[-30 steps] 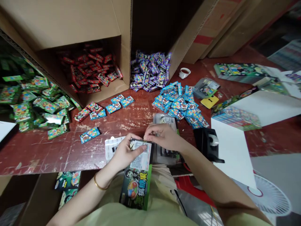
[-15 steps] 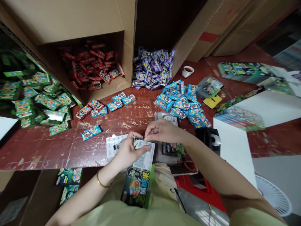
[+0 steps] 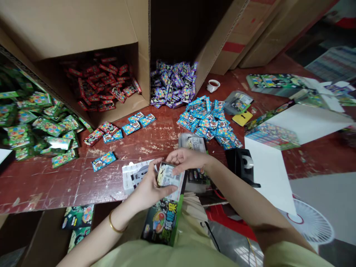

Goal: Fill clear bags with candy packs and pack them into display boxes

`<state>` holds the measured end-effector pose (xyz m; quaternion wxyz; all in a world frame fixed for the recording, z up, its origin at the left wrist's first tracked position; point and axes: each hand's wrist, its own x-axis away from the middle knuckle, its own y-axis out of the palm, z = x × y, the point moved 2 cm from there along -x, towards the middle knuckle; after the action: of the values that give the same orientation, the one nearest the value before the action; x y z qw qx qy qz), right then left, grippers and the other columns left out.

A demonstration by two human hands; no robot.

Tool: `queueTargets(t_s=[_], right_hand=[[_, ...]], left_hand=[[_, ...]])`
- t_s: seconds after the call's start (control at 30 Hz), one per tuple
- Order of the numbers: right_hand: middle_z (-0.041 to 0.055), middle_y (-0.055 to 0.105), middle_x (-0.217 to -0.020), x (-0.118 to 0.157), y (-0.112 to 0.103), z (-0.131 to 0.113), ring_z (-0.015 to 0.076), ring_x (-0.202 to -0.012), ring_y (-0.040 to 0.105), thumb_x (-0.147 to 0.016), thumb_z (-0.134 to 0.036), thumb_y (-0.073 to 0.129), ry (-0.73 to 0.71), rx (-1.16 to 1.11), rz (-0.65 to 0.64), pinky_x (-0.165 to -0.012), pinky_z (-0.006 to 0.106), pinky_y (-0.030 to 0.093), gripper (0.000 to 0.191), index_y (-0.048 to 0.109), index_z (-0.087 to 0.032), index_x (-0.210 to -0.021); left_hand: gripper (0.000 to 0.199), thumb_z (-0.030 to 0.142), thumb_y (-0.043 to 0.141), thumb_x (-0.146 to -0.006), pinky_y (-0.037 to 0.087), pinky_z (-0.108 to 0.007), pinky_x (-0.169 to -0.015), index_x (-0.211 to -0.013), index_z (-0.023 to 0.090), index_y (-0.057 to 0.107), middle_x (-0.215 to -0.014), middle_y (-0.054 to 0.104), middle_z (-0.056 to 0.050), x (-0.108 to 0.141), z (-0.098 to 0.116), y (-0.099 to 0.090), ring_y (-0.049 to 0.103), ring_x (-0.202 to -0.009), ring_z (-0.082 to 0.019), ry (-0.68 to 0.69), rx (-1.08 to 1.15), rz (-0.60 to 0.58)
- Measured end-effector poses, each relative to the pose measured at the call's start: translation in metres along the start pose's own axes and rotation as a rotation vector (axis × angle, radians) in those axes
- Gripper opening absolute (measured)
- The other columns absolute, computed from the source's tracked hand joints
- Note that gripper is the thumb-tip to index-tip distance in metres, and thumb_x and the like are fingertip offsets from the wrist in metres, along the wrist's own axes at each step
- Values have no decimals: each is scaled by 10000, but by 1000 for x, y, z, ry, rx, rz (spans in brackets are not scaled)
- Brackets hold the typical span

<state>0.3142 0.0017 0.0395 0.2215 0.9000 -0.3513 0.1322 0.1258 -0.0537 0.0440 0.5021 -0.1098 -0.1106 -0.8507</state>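
Near the scuffed red wooden table [image 3: 69, 178], the left hand [image 3: 147, 187] grips a green-and-black printed candy bag [image 3: 164, 213]. The right hand [image 3: 186, 160] pinches its top edge.

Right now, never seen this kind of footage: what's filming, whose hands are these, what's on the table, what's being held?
There is no machine here. One camera worn on a person's head looks forward and down, so both forearms rising from the bottom edge are that person's own.

The left hand grips a tall green and black printed pack near its top, over the lap. The right hand pinches the pack's top edge, where a white printed label shows.

On the worn red table lie loose small packets sorted by colour: a blue pile, green ones at the left, red ones inside a cardboard box on its side, and purple ones beside it. A black tape dispenser sits right of the hands, and a small cup stands further back.
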Motion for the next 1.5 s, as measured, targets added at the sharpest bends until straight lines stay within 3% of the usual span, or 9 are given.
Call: queueTargets(t_s=[0.1, 0.2, 0.3, 0.4, 0.5, 0.67, 0.87, 1.17, 1.5], right_hand=[[-7, 729, -732, 20, -19, -16, 126, -637, 658, -586, -319, 855, -30, 123, 194, -633, 244, 524, 307, 716, -167, -814], [9, 720, -716, 33, -28, -16, 148, -611, 654, -601, -397, 834, -189, -58, 533, -608, 272, 529, 309, 689, -172, -756], [42, 736, -797, 27, -2, 12, 202, -687, 691, -597, -449, 828, -304, -283, 692, -637, 327, 556, 378, 653, -200, -822], [82, 739, -880, 14, 44, 52, 252, -770, 711, -673, -498, 773, -246, -375, 664, -655, 380, 573, 387, 602, -210, -866], [76, 737, -973, 10, 71, 69, 250, -832, 713, -642, -449, 822, -303, -267, 751, -723, 388, 581, 429, 524, -234, -862], [111, 655, -1221, 4, 85, 49, 213, -1018, 680, -803, -374, 711, -553, -4, 908, -929, 396, 539, 416, 505, -261, -1145], [92, 710, -1090, -20, 100, 60, 190, -886, 707, -850, -314, 664, -585, -21, 1084, -795, 324, 587, 369, 577, -228, -1198], [57, 710, -928, -28, 101, 42, 180, -898, 686, -863, -162, 628, -785, 155, 1038, -845, 351, 551, 131, 666, -220, -974], [57, 728, -887, -13, 87, 21, 175, -828, 670, -766, -277, 751, -440, 68, 811, -748, 296, 540, 79, 752, -213, -811]], left_hand=[[910, 432, 792, -682, 534, -338, -667, -1409, 251, 274, -874, 699, -53, 8, 1, -23, 677, -762, -214, -102, 94, -174], [993, 742, 679, -626, 563, -405, -733, -1421, 255, 338, -1093, 703, -156, 14, 11, -50, 690, -969, -315, -8, 267, -134], [1054, 857, 613, -543, 546, -450, -896, -1398, 294, 364, -1310, 608, -143, 14, 15, -54, 618, -1158, -333, 181, 351, 130], [796, 660, 710, -678, 533, -408, -939, -1322, 298, 413, -1205, 667, -85, 7, 6, -43, 662, -1079, -250, 207, 359, 484], [658, 492, 721, -770, 560, -352, -877, -1307, 279, 406, -1054, 711, -45, 5, -5, -35, 703, -940, -197, 195, 288, 653], [765, 400, 664, -847, 582, -308, -790, -1466, 295, 227, -1106, 707, -70, 17, -14, -30, 710, -930, -200, 214, 92, 519], [518, 335, 609, -891, 529, -356, -927, -1372, 259, 432, -1264, 624, -93, 25, -27, -27, 634, -1113, -226, 294, -114, 438], [108, 253, 638, -876, 504, -330, -853, -949, 213, 568, -958, 679, -48, 18, -24, -37, 645, -932, -177, 473, 8, 535], [256, 404, 702, -809, 498, -269, -697, -905, 168, 680, -860, 725, -53, 23, -1, -35, 649, -756, -161, 136, 201, 497]])
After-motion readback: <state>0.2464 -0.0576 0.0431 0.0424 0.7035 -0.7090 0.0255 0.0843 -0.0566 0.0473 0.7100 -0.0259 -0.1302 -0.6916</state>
